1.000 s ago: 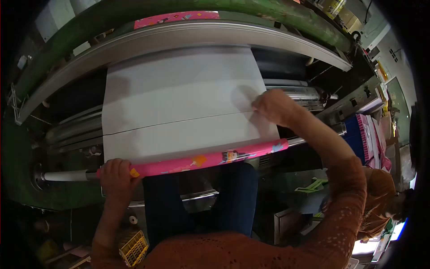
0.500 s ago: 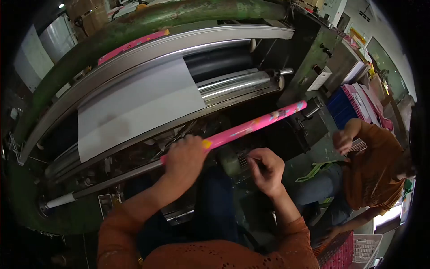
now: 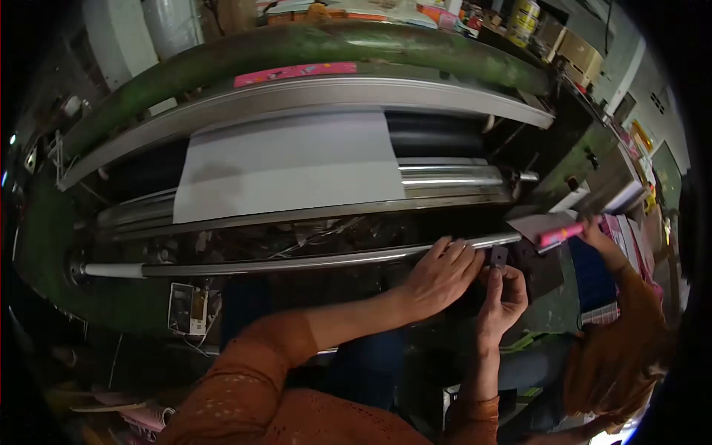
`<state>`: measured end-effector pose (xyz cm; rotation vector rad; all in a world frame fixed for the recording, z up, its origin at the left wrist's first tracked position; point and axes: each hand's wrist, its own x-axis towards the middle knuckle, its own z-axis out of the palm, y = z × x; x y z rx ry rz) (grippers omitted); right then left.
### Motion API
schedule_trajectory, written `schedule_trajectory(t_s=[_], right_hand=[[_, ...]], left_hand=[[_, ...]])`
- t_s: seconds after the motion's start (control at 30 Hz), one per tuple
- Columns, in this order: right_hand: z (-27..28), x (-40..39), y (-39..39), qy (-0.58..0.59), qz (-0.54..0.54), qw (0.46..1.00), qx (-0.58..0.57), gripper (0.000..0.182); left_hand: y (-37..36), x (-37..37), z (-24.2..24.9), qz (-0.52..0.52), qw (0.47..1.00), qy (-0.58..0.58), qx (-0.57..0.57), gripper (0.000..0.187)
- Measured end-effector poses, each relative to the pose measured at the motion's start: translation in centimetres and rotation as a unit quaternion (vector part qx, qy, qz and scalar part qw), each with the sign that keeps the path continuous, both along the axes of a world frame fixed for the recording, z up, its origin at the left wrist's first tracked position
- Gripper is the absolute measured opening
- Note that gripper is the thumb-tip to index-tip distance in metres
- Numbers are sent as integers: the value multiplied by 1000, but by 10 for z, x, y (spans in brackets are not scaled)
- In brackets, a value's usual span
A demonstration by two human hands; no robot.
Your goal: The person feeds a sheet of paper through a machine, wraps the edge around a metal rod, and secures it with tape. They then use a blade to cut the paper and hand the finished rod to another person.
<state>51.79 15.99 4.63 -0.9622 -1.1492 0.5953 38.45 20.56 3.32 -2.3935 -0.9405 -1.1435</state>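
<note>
1. The metal rod (image 3: pixel 334 259) runs across, just in front of the person, from a pale sleeve (image 3: pixel 113 271) at its left end to a free-looking right end. Steadying it comes first, I judge.
2. The left hand (image 3: pixel 445 274) lies over the rod near that right end, its fingers close together and curled across the top. A light, even hold should serve; bearing down could roll the rod.
3. The right hand (image 3: pixel 504 300) pinches the lower end of a small dark piece (image 3: pixel 499 256) between thumb and forefinger, just beside the rod. Whether that piece is loose or fixed, I cannot tell; squaring it up before adding force seems wise.
4. Fingertips are best held out of the gap between rod and piece.
5. The white sheet (image 3: pixel 289 167) lies beyond, apart from the rod, so careful elbows would spare it.
6. To the right, a co-worker's hand (image 3: pixel 593 231) holds a pink roll (image 3: pixel 560 235); leave it room.
</note>
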Motion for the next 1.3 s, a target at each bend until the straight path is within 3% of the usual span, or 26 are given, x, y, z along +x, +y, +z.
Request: schedule_trajectory(t_s=[0.03, 0.1, 0.23, 0.3, 0.37, 0.4, 0.43, 0.47, 0.53, 0.57, 0.6, 0.63, 0.67, 0.7, 0.77, 0.8, 0.83, 0.9, 0.97, 1.03, 1.07, 1.13, 1.17, 1.2, 1.27, 1.3], right_hand=[[8, -19, 12, 8, 45, 999, 14, 7], [37, -67, 39, -31, 112, 992, 42, 4], [111, -175, 112, -97, 176, 974, 109, 10], [139, -217, 170, -195, 92, 962, 165, 20], [164, -249, 225, -255, -40, 952, 165, 19], [173, -255, 238, -199, 15, 979, 45, 20], [183, -260, 238, -139, 68, 985, -76, 21], [185, -252, 230, -105, 137, 980, -103, 26], [171, -231, 186, -161, 241, 940, -180, 30], [144, -231, 141, -157, 279, 938, -134, 31], [124, -223, 95, -216, 355, 884, -213, 28], [97, -216, 56, -266, 436, 780, -363, 25], [58, -210, 32, -354, 520, 649, -427, 24], [16, -199, 9, -332, 531, 626, -465, 26], [-49, -171, 5, -100, 393, 752, -519, 29], [-81, -144, 27, 41, 375, 782, -497, 33], [-96, -147, 38, 224, 244, 861, -387, 34], [-94, -131, 62, 322, 178, 855, -366, 28], [-112, -109, 69, 313, 164, 879, -321, 26], [-140, -93, 68, 4, 196, 965, -174, 20], [-153, -87, 72, 84, 205, 954, -201, 18], [-140, -74, 62, 61, 135, 927, -345, 18], [-149, -69, 58, -50, 156, 950, -268, 20], [-134, -78, 47, -49, 153, 950, -268, 20], [-87, -108, 19, 184, 106, 915, -343, 20], [-89, -105, 16, 183, 126, 916, -335, 22]], left_hand=[[-20, -32, -7, -39, 999, -29, -12, 34], [-61, -92, -40, -54, 979, -42, -194, 25], [-107, -205, -71, 68, 866, -200, -454, 11], [-119, -242, -82, 120, 791, -349, -488, 13], [-117, -273, -114, 105, 771, -455, -433, 15], [-112, -284, -139, 70, 743, -534, -398, 16], [-114, -292, -116, 14, 681, -597, -423, 20], [-112, -300, -114, 15, 679, -600, -423, 20], [-107, -315, -114, -1, 628, -693, -354, 24], [-103, -324, -114, -40, 576, -730, -365, 28], [-97, -332, -118, -42, 573, -732, -367, 28], [-92, -338, -124, -36, 577, -744, -334, 28], [-88, -343, -127, -29, 581, -755, -302, 29], [-91, -348, -119, -15, 522, -784, -336, 31], [-90, -358, -124, 5, 490, -807, -330, 32], [-91, -358, -127, 26, 459, -829, -320, 33], [-97, -348, -106, -37, 470, -836, -282, 29], [-108, -344, -102, -19, 502, -812, -297, 27], [-118, -349, -115, -29, 559, -767, -312, 19], [-126, -349, -110, -15, 566, -759, -322, 19], [-131, -347, -107, -2, 573, -748, -334, 19], [-141, -344, -102, 15, 571, -746, -342, 20], [-146, -342, -100, 33, 568, -745, -350, 20], [-150, -341, -97, 32, 568, -743, -352, 20], [-160, -338, -92, 40, 563, -747, -352, 21], [-164, -336, -89, 38, 563, -746, -352, 21]])
